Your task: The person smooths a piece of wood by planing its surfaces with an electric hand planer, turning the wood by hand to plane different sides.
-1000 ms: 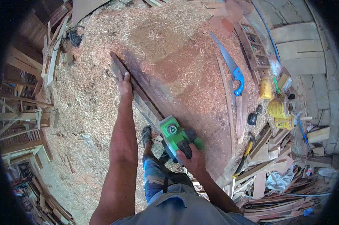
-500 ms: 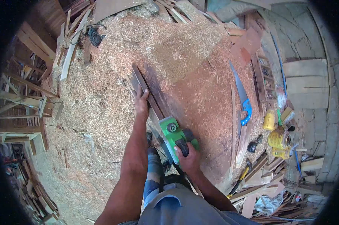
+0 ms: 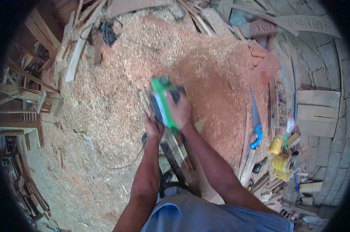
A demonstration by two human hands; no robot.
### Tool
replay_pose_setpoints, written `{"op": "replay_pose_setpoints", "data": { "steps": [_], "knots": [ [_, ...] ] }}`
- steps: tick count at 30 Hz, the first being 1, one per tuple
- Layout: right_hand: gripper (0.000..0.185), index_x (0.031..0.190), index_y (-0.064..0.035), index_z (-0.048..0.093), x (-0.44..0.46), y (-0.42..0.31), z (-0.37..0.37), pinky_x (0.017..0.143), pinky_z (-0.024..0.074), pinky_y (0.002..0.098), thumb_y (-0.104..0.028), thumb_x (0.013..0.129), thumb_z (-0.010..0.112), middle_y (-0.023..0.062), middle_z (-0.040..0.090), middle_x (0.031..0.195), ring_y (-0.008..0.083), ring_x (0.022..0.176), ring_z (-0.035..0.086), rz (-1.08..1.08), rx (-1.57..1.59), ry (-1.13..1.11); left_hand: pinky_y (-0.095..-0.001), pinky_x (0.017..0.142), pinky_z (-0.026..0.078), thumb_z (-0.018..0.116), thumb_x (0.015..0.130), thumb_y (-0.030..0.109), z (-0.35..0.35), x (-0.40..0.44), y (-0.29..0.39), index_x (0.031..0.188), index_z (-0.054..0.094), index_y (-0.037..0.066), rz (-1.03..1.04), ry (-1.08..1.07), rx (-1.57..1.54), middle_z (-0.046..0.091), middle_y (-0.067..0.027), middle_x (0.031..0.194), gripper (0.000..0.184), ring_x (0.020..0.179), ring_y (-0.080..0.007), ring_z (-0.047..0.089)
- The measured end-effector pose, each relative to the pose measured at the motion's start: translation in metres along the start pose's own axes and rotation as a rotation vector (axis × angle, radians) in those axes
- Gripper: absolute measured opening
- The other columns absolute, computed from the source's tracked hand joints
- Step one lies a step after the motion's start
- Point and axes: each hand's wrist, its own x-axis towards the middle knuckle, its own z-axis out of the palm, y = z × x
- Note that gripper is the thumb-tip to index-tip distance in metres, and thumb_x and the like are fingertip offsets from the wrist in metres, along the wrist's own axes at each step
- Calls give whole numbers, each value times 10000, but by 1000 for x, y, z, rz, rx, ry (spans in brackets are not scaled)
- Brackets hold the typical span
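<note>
A green electric hand planer (image 3: 168, 112), slightly blurred, sits over a narrow wooden board (image 3: 179, 149). My right hand (image 3: 179, 110) is closed around its black rear handle. Low on the planer's left side, my left hand (image 3: 154, 127) is at the board's edge, fingers partly hidden by the tool and seeming to grip the board. The board's near end runs back toward my body, beside a darker length of wood (image 3: 172, 158). Under the planer, the board's middle is hidden.
Wood shavings (image 3: 117, 116) cover the floor. To the right lie a blue-handled handsaw (image 3: 256, 133), yellow containers (image 3: 281, 162) and wood offcuts. A dark coiled cord (image 3: 109, 34) lies at upper left, near long planks (image 3: 80, 50). Stacked timber (image 3: 26, 181) lines the left.
The planer and my right hand have moved forward, away from my body, along the board. My left hand has come back nearer to me, now beside the planer. The camera view has shifted slightly.
</note>
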Motion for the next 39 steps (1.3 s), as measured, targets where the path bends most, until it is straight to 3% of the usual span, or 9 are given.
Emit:
{"op": "replay_pose_setpoints", "data": {
  "steps": [8, 11, 13, 16, 22, 25, 31, 32, 39],
  "knots": [
    [574, 1066, 27, 736, 74, -19, 33, 776, 578, 494, -539, 981, 707, 263, 755, 909, 422, 885, 757, -8, -51, -66, -417, 1312, 217, 279, 1058, 767, -16, 8, -11, 1609, 412, -49, 75, 4, 86, 258, -128, 1763, 994, 1611, -298, 265],
    [512, 1071, 18, 722, -2, 13, -4, 752, 575, 496, -488, 1001, 706, 248, 753, 898, 402, 860, 759, -60, -61, -66, -411, 1297, 258, 268, 1067, 750, -9, 9, -8, 1577, 485, -31, 55, 25, 87, 360, -166, 1709, 958, 1560, -323, 357],
    [562, 1164, 21, 702, -82, 36, -45, 863, 567, 542, -511, 983, 705, 305, 732, 1044, 503, 983, 705, 64, -58, -88, -406, 1281, 295, 277, 1073, 738, -17, 13, -11, 1576, 487, -29, 134, 1, 207, 458, -194, 1647, 941, 1508, -331, 437],
    [499, 1277, 6, 665, -223, 71, -114, 915, 575, 474, -376, 974, 770, 247, 749, 1094, 405, 1029, 739, 147, -129, -106, -457, 1286, 248, 302, 1049, 753, -7, 5, -10, 1632, 412, 1, 102, -9, 324, 404, -192, 1687, 958, 1538, -378, 378],
    [493, 1226, -4, 685, -359, 109, -180, 869, 583, 501, -396, 949, 794, 235, 749, 1062, 424, 988, 737, 401, -209, -169, -453, 1277, 273, 291, 1062, 740, -10, 13, -17, 1598, 473, 1, 153, 69, 370, 465, -182, 1651, 931, 1518, -372, 411],
    [461, 1092, 24, 688, -319, 92, -155, 718, 580, 463, -382, 924, 827, 228, 733, 871, 381, 807, 753, 221, -227, -44, -450, 1270, 291, 280, 1060, 752, -25, 30, -17, 1580, 494, -12, 143, 74, 332, 480, -189, 1638, 949, 1503, -374, 431],
    [550, 1157, 11, 692, -212, 58, -101, 767, 589, 539, -473, 922, 805, 287, 732, 933, 490, 859, 728, 222, -96, -47, -451, 1269, 299, 257, 1049, 781, -18, 17, -12, 1588, 475, -19, 105, 53, 333, 457, -205, 1652, 989, 1503, -385, 431],
    [549, 1151, 5, 696, -192, 55, -92, 763, 586, 546, -488, 930, 791, 288, 734, 929, 496, 860, 726, 208, -114, -40, -404, 1309, 205, 231, 1075, 743, -15, 14, -10, 1602, 457, -4, 93, 30, 280, 411, -200, 1681, 941, 1576, -355, 326],
    [546, 1065, -6, 721, -9, 8, -3, 780, 562, 592, -541, 957, 720, 300, 728, 919, 531, 893, 707, 14, -150, 20, -447, 1226, 386, 272, 1049, 781, -10, 11, -11, 1567, 515, 4, 41, 163, 103, 561, -171, 1567, 965, 1420, -341, 539]
  ]
}}
